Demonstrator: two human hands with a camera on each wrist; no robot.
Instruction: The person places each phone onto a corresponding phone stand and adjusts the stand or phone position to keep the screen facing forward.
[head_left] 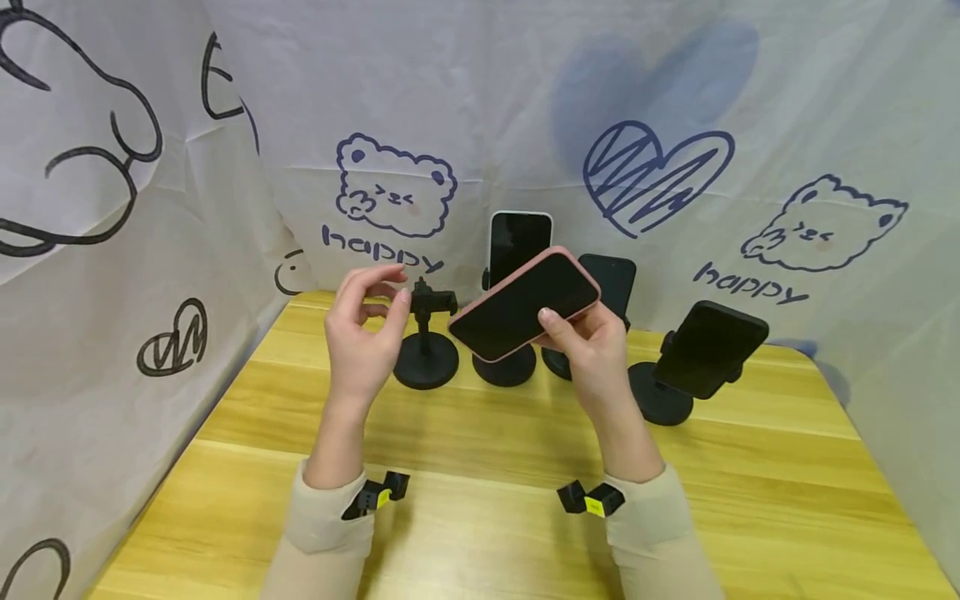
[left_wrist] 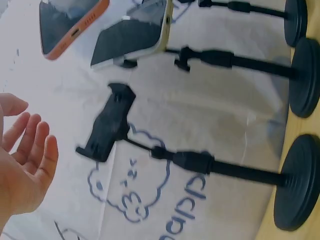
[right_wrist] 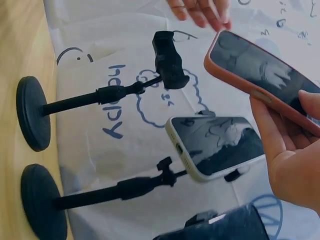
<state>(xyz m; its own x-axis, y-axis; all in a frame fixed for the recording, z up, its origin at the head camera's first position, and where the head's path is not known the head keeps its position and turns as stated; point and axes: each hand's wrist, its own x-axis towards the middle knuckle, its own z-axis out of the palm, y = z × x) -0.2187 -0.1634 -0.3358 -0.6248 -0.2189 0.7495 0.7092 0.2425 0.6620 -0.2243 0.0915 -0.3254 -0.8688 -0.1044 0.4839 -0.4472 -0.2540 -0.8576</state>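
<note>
My right hand (head_left: 596, 358) grips a smartphone (head_left: 525, 307) in a pink case, the thumb on its dark screen and the fingers behind it. The phone is tilted, its upper end toward the right in the head view. Beside the phone stand (head_left: 424, 333) at the far left, my left hand (head_left: 363, 333) is raised with loosely bent fingers and nothing in it. In the left wrist view that stand's black clamp (left_wrist: 107, 122) bears no phone. A white-edged phone (right_wrist: 215, 145) sits in the neighbouring stand, partly behind the pink-cased phone in the head view.
To the right, a dark phone (head_left: 611, 283) rests in a third stand, and another black phone (head_left: 712, 350) is held tilted in the rightmost stand. All stand on a wooden table (head_left: 480, 467). A white cloth (head_left: 480, 100) with drawings hangs close behind them.
</note>
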